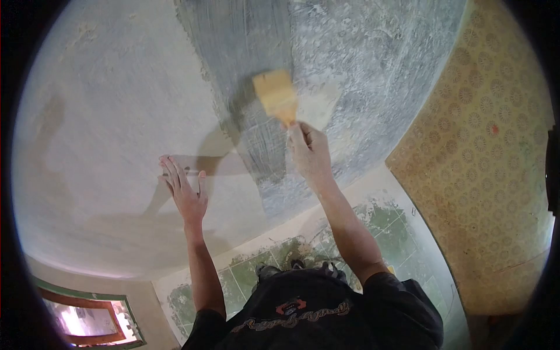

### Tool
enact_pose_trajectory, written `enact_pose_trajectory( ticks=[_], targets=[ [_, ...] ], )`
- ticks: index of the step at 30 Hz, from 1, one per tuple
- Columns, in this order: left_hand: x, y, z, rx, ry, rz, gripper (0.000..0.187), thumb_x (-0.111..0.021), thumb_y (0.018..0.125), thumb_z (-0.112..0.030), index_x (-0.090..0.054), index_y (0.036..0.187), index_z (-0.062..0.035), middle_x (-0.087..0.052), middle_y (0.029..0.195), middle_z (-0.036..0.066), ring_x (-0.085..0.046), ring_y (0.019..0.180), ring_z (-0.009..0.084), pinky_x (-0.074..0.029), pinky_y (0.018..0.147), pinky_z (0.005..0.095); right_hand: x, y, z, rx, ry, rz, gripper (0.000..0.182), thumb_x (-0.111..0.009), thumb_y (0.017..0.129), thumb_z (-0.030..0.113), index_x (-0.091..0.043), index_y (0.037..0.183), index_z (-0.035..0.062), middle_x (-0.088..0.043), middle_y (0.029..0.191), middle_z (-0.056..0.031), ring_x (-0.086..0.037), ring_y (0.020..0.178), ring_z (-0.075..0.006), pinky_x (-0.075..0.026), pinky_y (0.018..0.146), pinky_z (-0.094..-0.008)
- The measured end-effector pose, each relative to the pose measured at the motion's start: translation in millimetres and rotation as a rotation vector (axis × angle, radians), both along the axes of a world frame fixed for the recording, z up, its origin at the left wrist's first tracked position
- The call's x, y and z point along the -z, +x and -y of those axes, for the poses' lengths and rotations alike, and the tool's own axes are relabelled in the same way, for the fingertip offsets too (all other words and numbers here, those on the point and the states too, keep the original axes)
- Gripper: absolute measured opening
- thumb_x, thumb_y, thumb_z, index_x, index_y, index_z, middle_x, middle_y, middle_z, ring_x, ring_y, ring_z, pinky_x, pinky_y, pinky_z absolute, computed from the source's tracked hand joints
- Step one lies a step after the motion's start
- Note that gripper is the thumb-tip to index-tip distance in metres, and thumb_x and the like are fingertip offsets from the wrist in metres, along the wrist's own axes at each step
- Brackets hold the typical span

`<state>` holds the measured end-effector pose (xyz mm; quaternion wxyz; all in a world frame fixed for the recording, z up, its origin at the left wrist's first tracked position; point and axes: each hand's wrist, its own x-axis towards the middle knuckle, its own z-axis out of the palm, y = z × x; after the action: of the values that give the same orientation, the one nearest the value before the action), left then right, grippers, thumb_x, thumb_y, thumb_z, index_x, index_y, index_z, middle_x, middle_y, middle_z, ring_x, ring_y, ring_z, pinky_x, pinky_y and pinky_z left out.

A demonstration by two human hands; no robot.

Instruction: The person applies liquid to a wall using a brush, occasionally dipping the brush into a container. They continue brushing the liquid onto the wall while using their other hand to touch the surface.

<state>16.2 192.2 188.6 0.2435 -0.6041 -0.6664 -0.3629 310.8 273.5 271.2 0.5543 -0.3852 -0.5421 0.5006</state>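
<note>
My right hand (312,153) is closed around the narrow handle of a yellowish scraper or brush-like tool (275,93); motion blur hides its exact type. The tool's wide end lies over a dark grey, streaked band (239,46) on the wall. To the left, my left hand (188,195) has its fingers spread in front of the pale, smooth part of the wall (122,122) and holds nothing. Whether its fingertips touch the surface cannot be told. Rough, mottled grey wall (373,64) lies right of the band.
A yellow patterned sheet (484,140) covers the right side. Below the wall are green floor tiles (396,239) with whitish smears. At the lower left is a window (84,318) with a brown and green frame.
</note>
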Motion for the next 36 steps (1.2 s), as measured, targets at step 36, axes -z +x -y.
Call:
enact_pose_trajectory(
  ticks=[36],
  targets=[
    [15.6,19.0,0.1,-0.055,-0.083,0.025,0.089,-0.059,0.101,-0.039,-0.011,0.163,0.0015,-0.011,0.170,0.025,-0.008,0.158,0.0387,0.000,0.125,0.0602,249.8,21.4,-43.7,0.035,-0.269,0.344,0.045,-0.062,0.103,0.042,-0.078,0.090,0.0016,-0.053,0.060,0.0034,-0.047,0.056,-0.0066,-0.037,0.052,-0.0303]
  ],
)
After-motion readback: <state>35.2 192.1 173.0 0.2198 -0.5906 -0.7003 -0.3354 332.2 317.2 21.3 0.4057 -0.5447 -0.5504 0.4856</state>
